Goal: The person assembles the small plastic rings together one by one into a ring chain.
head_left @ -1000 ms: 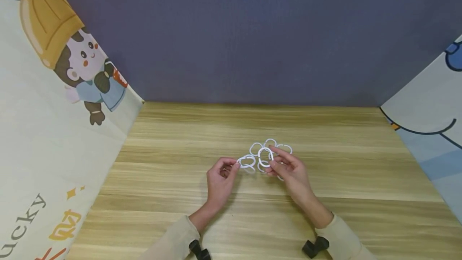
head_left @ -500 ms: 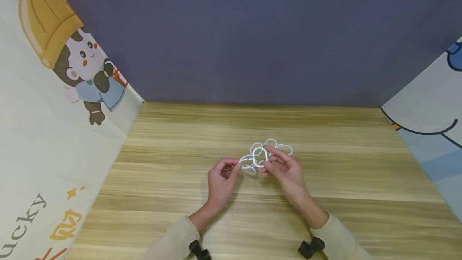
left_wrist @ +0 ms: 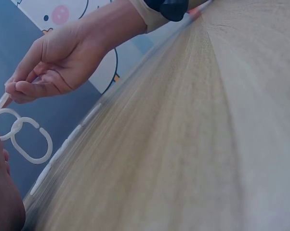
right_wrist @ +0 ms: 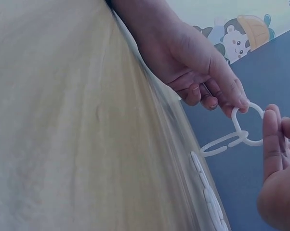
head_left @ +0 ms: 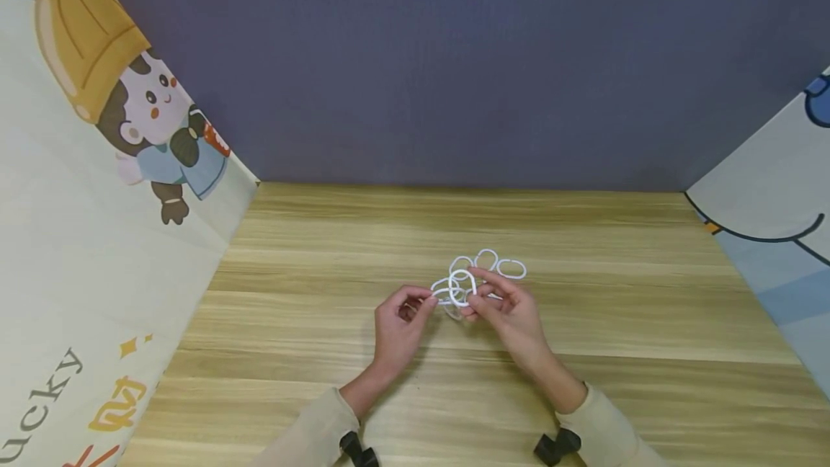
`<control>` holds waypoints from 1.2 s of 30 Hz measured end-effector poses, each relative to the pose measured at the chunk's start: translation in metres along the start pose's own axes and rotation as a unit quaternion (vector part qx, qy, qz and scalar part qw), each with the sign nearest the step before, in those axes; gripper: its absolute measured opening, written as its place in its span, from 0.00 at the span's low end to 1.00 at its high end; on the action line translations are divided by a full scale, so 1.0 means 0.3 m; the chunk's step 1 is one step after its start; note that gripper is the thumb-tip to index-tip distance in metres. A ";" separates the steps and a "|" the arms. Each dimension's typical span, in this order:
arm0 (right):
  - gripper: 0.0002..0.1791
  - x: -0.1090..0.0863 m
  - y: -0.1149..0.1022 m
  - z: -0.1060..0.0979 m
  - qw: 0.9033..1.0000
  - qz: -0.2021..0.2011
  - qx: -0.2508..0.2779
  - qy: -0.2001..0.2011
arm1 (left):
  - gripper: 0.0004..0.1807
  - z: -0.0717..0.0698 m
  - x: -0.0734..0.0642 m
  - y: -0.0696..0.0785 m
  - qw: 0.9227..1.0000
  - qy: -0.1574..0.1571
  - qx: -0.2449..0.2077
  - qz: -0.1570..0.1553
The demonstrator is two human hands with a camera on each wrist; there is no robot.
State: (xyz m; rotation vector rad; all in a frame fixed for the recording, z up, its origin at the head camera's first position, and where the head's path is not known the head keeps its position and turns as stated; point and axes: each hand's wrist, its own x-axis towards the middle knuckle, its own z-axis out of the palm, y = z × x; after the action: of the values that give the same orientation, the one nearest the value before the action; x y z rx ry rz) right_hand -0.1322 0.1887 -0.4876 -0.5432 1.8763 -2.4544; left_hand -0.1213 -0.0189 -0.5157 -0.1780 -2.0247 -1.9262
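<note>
White plastic split rings, like shower curtain rings, are in both hands. In the head view my left hand (head_left: 397,326) pinches one ring (right_wrist: 234,118) between thumb and finger. A second ring (left_wrist: 50,147), with a small gap in its loop, hangs linked through it. My right hand (head_left: 515,319) holds another ring (head_left: 475,285) upright between thumb and forefinger. This ring overlaps the left hand's ring in the head view; whether the two are hooked together I cannot tell. Both hands are close together above the table.
Several loose white rings (head_left: 512,261) lie flat on the wood-grain table (head_left: 324,251) just beyond the hands. A dark panel (head_left: 454,70) stands at the back, with cartoon-printed sheets (head_left: 194,236) along the sides. A black wrist device (head_left: 558,447) sits at each sleeve.
My right hand has moved left with its ring, bringing it over the ring in my left hand. The left hand has shifted only slightly right.
</note>
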 end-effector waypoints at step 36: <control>0.14 -0.007 -0.036 -0.031 0.992 0.094 0.085 -0.007 | 0.06 0.007 -0.002 0.017 0.999 0.027 -0.023 -0.022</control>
State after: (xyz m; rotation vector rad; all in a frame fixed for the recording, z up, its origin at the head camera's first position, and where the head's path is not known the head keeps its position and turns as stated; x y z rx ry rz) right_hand -0.1307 0.2008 -0.4802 -0.3577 1.6101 -2.4480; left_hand -0.1194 -0.0164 -0.5112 -0.0923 -1.9674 -1.9825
